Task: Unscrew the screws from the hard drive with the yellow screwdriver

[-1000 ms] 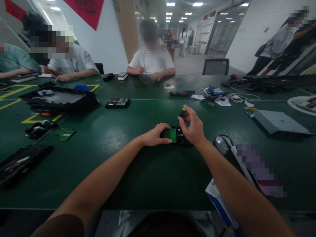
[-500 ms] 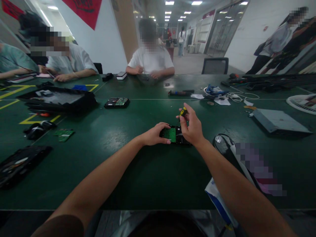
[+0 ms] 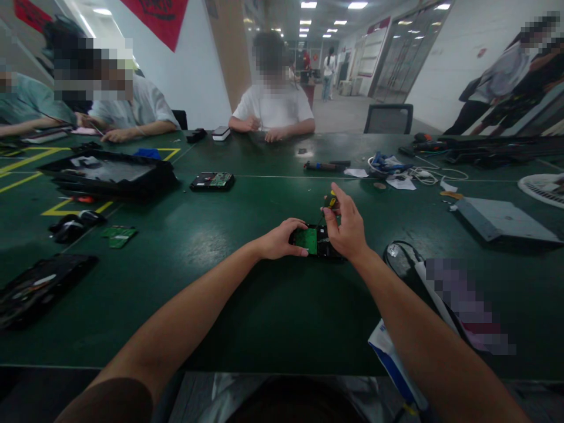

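Green table (image 3: pixel 247 317), hard drive (image 3: pixel 305 239), screwdriver (image 3: pixel 331 201), room around

Desk (image 3: pixel 247 305) is wide open left of the left hand (image 3: pixel 279 239): bare green out to the loose green boards (image 3: pixel 118 234) and the black tray (image 3: pixel 42 288), both well apart. The near edge between the forearms is bare too. Ahead of the drive (image 3: pixel 315 242), gripped by the left hand, a free strip runs up to the second drive (image 3: pixel 212 181) and the tool (image 3: pixel 324 166). The right side is tight: cable coil (image 3: pixel 399 255) and blue-white packet (image 3: pixel 388 352) lie just beside the right forearm, grey box (image 3: pixel 497 217) further out. The right hand (image 3: pixel 348 232), pinching the screwdriver (image 3: pixel 330 201), blocks the drive's right end from above.
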The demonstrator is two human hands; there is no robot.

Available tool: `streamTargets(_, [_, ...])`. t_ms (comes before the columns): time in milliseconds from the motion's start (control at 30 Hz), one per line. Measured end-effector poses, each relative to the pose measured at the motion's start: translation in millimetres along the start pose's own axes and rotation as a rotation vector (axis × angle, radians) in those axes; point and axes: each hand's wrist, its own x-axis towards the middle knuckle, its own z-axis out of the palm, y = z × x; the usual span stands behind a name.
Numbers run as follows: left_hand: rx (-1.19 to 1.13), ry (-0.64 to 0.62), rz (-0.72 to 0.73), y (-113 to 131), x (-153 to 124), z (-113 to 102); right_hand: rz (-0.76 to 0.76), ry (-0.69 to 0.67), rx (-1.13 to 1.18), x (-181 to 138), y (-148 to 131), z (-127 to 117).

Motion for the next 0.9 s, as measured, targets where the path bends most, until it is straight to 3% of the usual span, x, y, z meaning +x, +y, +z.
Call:
streamTargets(167, [-0.020,0.001,-0.036,4.6,-1.4,0.6,0.032,-0.039,0.052,-1.8,3.2,1.4])
streamTargets(900, [-0.029,-0.013,-0.020,2.9,-0.4,-1.8,-0.001,0.013,-0.004,-1.8,-0.3,-0.7])
